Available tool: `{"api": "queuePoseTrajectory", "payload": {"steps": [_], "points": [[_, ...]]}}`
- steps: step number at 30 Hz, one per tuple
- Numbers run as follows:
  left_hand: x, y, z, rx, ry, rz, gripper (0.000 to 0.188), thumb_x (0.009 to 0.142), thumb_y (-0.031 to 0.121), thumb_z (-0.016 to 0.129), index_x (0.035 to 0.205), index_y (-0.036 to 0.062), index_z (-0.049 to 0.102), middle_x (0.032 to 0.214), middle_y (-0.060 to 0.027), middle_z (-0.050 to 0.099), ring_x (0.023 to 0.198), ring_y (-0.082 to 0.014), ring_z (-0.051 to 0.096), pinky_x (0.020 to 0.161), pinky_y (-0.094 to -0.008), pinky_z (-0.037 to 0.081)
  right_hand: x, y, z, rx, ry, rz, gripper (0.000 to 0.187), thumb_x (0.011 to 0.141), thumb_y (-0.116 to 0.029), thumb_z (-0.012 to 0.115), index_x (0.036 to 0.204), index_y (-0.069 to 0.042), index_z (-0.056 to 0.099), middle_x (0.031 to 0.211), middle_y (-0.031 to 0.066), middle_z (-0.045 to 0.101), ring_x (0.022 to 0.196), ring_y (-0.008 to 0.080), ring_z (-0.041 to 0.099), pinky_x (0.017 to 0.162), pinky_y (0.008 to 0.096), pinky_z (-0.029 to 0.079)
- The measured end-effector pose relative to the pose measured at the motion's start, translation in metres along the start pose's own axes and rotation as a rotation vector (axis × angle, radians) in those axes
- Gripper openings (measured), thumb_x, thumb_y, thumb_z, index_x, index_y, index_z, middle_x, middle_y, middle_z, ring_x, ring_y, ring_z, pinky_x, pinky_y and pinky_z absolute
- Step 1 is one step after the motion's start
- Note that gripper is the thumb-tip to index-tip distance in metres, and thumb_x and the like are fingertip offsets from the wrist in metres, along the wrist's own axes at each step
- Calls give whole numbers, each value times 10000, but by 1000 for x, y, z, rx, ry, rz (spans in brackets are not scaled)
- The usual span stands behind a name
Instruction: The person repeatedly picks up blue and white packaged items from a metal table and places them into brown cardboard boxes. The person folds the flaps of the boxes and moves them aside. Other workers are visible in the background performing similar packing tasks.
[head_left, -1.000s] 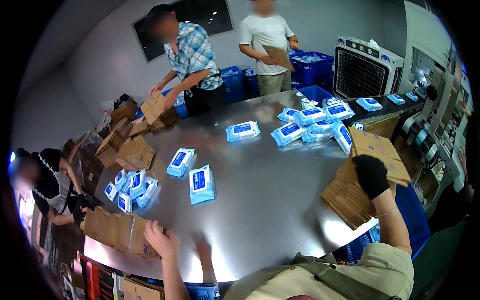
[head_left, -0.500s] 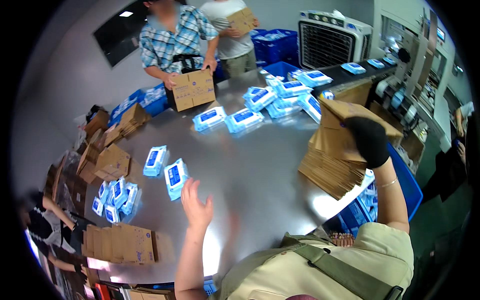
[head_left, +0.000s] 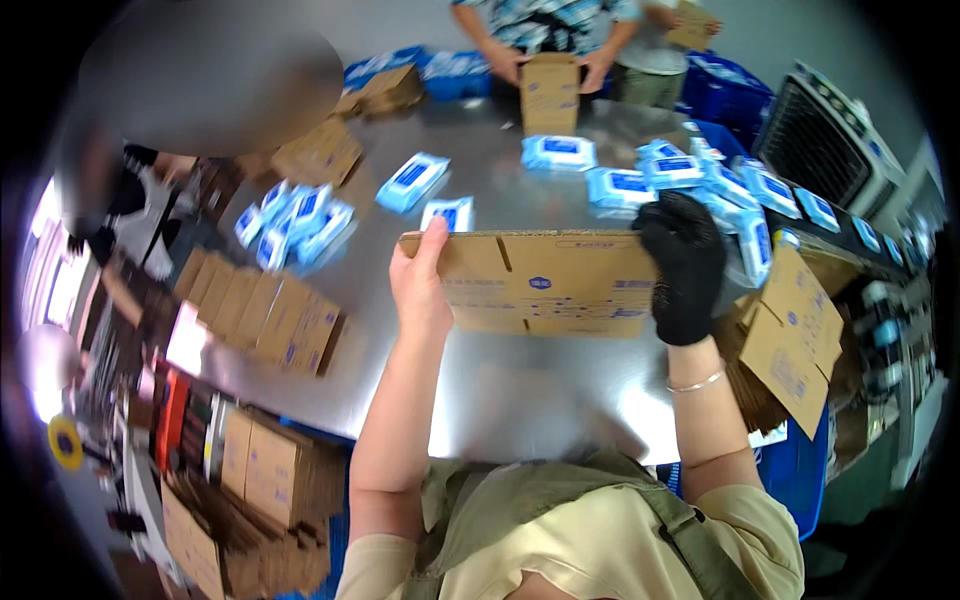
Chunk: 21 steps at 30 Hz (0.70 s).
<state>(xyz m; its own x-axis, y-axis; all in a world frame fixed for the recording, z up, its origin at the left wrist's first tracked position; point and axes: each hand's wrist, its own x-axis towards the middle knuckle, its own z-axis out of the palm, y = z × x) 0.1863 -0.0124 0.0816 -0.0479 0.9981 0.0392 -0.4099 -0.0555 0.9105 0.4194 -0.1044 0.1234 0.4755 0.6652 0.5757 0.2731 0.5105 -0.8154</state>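
Note:
A brown cardboard box point(head_left: 545, 283), with slots cut between its flaps, is stretched between my hands above the metal table point(head_left: 390, 350). Its left end is gripped by my bare left hand point(head_left: 424, 285), thumb over the upper edge. At the right end, my right hand point(head_left: 688, 270) in a black glove clasps the cardboard, its fingers partly hidden. Just beyond the box lies a light-blue pack of wipes point(head_left: 447, 212), partly covered by it. Another wipes pack point(head_left: 414, 182) rests farther back on the left. Whether the box's bottom is closed cannot be seen.
Flattened cardboard boxes point(head_left: 790, 345) are stacked at the right. Wipes packs point(head_left: 300, 222) are heaped at the left, near a row of boxes point(head_left: 262, 312); more packs point(head_left: 675, 172) lie back right. Across the table a co-worker holds a box point(head_left: 550, 92). Another person stands near the left edge.
My right hand has brought a cardboard box from the right-hand stack to the middle. My left hand, open before, now grips its other end. The view has turned left.

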Motion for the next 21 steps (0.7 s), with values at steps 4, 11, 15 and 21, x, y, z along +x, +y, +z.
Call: {"api": "queuePoseTrajectory", "payload": {"steps": [4, 11, 15, 21], "points": [[-10, -13, -70, 133, 40, 35, 329, 800, 304, 676, 1009, 107, 515, 964, -23, 566, 931, -144, 512, 832, -287, 386, -19, 70, 50, 358, -232, 457, 281, 745, -23, 630, 1024, 6, 623, 899, 75, 657, 794, 149, 610, 740, 272, 485], [-40, -47, -99, 581, -155, 53, 825, 671, 76, 755, 1356, 98, 295, 1222, -153, 490, 1118, -242, 507, 936, -357, 419, -74, 69, 93, -252, -657, -13, 336, 818, -173, 629, 1122, -41, 575, 1164, 177, 572, 1072, 317, 560, 929, 375, 432], [-38, -43, -77, 864, -35, -4, 1002, 658, 3, 748, 1431, 133, 125, 1363, -245, 336, 1160, -313, 484, 960, -380, 417, -56, 50, 71, -497, -1232, -224, 249, 796, -327, 642, 909, -106, 649, 985, 122, 611, 882, 310, 577, 702, 423, 452], [-68, -11, -66, 1016, -89, 608, 656, 626, 88, 756, 1190, -1, 433, 1245, -208, 476, 1135, -316, 491, 935, -411, 398, -54, 90, 103, -724, -768, -467, 135, 766, -235, 604, 823, -118, 639, 850, 113, 580, 826, 304, 528, 751, 421, 409]]}}
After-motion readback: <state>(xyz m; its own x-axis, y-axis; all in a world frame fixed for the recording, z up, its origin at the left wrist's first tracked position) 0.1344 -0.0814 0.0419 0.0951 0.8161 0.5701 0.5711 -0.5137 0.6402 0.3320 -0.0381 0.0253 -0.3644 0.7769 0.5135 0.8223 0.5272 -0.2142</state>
